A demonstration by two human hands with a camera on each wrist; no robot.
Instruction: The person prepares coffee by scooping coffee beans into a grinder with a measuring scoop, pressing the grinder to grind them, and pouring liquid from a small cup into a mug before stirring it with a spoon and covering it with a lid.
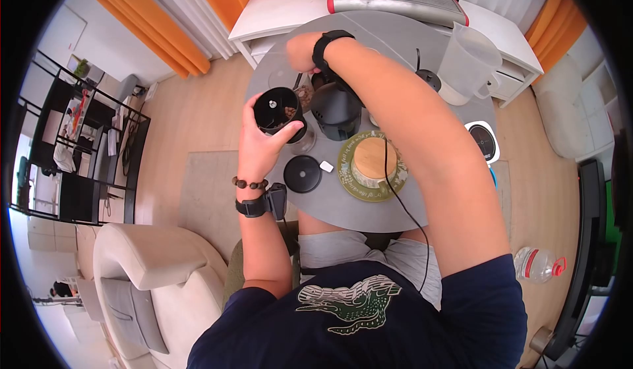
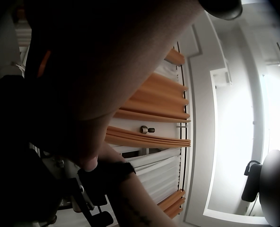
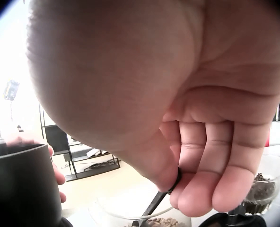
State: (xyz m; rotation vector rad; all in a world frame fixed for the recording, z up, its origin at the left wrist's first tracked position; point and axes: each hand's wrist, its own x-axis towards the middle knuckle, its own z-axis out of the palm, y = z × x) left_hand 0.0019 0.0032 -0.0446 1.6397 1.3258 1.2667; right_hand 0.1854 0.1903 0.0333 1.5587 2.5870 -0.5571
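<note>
My left hand (image 1: 262, 138) grips a black cup-shaped grinder (image 1: 279, 99), its open top showing a metal shaft and a few brown coffee beans. Over the far left part of the table, my right hand (image 1: 303, 51) pinches a thin black handle (image 3: 154, 204) between thumb and fingers. The handle's lower end reaches into a glass (image 3: 102, 213) of light brown beans (image 3: 164, 222); its tip is hidden. In the right wrist view the grinder stands left of that glass. Most of the left wrist view is dark, and the grinder's details are lost there.
Near the right forearm stands a black kettle-like vessel (image 1: 337, 113). A black round lid (image 1: 302, 174), a small white piece (image 1: 326, 166) and a green plate (image 1: 349, 188) bearing a wooden-topped container (image 1: 375, 157) lie nearer me. A cable (image 1: 403, 201) crosses the plate. A clear pitcher (image 1: 471, 56) stands right.
</note>
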